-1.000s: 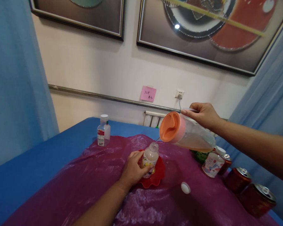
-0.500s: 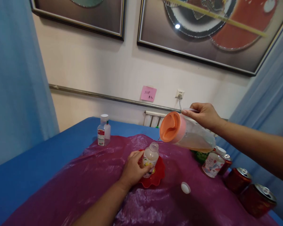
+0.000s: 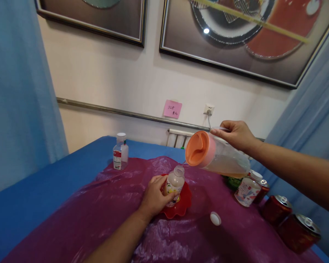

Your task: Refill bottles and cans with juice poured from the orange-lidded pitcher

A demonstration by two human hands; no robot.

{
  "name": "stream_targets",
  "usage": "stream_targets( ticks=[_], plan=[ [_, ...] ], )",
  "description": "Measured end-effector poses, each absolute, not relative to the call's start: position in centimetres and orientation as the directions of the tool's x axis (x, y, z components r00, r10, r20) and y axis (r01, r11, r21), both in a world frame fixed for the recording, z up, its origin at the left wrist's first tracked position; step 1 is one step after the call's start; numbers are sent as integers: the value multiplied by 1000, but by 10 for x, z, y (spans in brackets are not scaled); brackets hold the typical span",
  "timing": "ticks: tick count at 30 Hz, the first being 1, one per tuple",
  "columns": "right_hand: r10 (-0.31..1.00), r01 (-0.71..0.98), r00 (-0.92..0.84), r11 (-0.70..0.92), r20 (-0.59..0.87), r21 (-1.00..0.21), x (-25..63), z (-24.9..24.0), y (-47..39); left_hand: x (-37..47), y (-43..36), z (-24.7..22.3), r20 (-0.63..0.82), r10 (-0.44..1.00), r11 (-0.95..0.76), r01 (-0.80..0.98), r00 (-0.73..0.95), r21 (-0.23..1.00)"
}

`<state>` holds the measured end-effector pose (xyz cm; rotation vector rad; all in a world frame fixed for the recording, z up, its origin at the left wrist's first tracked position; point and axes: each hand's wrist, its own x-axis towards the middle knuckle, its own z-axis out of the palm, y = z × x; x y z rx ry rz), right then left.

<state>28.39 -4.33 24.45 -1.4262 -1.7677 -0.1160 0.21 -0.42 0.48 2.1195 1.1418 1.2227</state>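
Clear bottle (image 3: 177, 181), uncapped, printed label: roughly upright near the middle of the work area, in the scalloped red dish (image 3: 184, 204). Left hand (image 3: 154, 195) wrapped around its body. Right hand (image 3: 237, 134), well apart from the left, clamped on the handle of the clear pitcher (image 3: 224, 164), tipped with its orange lid (image 3: 199, 148) toward the bottle. Thin stream at the bottle mouth; exact entry point too small to tell.

Risks, as judged:
- Narrow mouth, spout off to its right. A small wrist turn or steeper tilt could send liquid over the rim into the dish.
- Overfill: fingers and label mask the level, so the stop could come late.
- One-handed handle grip; a slip could drop the pitcher onto the capped bottle (image 3: 247, 191) below right.
- Wrinkled purple plastic sheet (image 3: 98, 215): spilled liquid could pool and turn it slick, wetting the loose white cap (image 3: 215, 218).
- Red cans (image 3: 300, 233) at near right: a low forearm sweep could topple them
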Motion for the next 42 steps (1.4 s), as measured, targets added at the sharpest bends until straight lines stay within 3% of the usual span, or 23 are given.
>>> stream_targets(
  ticks=[18,25,34,42],
  plan=[
    [780,835,21,330,626,-440,287,235,-40,2,-1,-3,517,811,-582,452,272,675],
    [782,770,88,339,617,-540,296,207,-33,2,-2,-1,525,807,-588,463,271,663],
    [657,534,461,332,597,-777,324,130,-20,2,-1,1,507,806,-589,482,304,649],
    [600,310,669,312,439,-898,322,38,0,3,2,2,508,806,-588,498,302,637]
  ],
)
